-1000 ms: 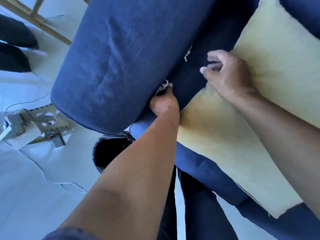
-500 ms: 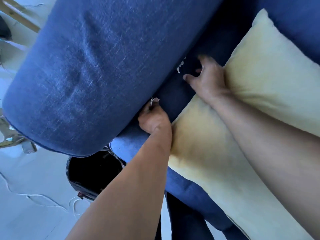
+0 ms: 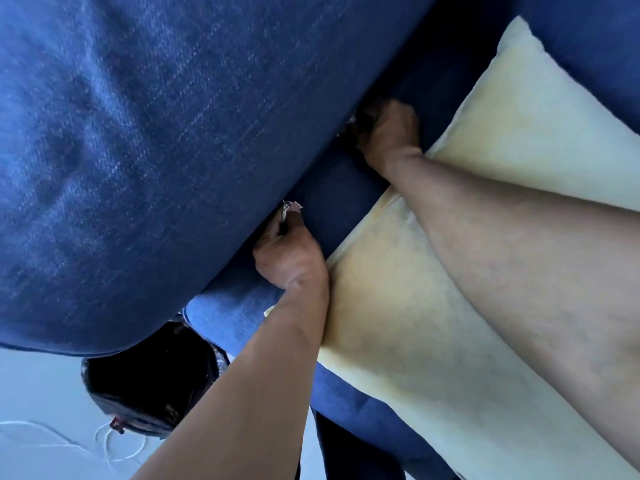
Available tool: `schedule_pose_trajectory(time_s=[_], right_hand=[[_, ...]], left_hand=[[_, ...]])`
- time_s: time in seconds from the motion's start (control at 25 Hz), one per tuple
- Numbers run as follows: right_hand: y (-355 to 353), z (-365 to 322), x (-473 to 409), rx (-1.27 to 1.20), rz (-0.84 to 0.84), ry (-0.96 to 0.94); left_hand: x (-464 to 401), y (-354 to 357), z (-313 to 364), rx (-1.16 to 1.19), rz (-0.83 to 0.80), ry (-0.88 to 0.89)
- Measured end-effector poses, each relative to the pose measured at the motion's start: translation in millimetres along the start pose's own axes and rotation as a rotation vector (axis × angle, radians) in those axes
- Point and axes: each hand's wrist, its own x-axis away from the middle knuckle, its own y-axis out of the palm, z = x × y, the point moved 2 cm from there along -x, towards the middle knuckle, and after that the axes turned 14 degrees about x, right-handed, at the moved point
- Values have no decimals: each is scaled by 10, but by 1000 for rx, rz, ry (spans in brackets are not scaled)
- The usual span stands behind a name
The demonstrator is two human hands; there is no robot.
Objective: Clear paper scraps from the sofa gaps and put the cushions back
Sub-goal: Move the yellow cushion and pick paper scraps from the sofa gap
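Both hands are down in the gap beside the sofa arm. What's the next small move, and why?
Probably lift the left hand out and drop its paper scrap into the black bag below. The scrap is already pinched, while the right hand is deep in the gap.

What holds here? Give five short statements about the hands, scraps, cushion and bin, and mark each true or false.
1. The left hand pinches a paper scrap at the gap beside the blue armrest. True.
2. The right hand rests flat on top of the cushion. False: it reaches into the gap next to the armrest, fingers curled at a scrap there.
3. The cushion is pale yellow and lies on the seat under the right forearm. True.
4. The bin stands on the sofa seat. False: it sits on the floor below the armrest.
5. Both hands are raised clear of the sofa. False: both are at the gap.
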Motion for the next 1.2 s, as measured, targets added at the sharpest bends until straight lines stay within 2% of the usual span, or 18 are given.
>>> schedule_pose_trajectory(time_s=[0.08,0.28,0.36,0.44,0.56,0.68,0.84,1.08,1.2], right_hand=[[3,-19,43,-33,-26,12],[-95,-131,348,-110,-211,-3],[-280,-135,539,-149,-250,43],[-525,-141,790,-84,-284,37],[-897,-190,1267,-28,-223,-69],[-1117,-221,1770,-195,-156,-34],[-1144,-383,2311,-362,-191,-45],[-953,-745,3133,-353,-294,-149],[-702,-1028,3527,-317,-359,-217]], left_hand=[[6,-29,27,17,-35,-19],[12,-216,198,74,-141,-122],[93,-361,327,63,-214,-97],[234,-588,445,11,-301,-30],[461,-978,543,-43,-315,21],[626,-1322,626,-45,-315,15],[745,-1889,710,-40,-286,67],[798,-2900,497,18,-84,52],[716,-3471,225,-62,14,22]])
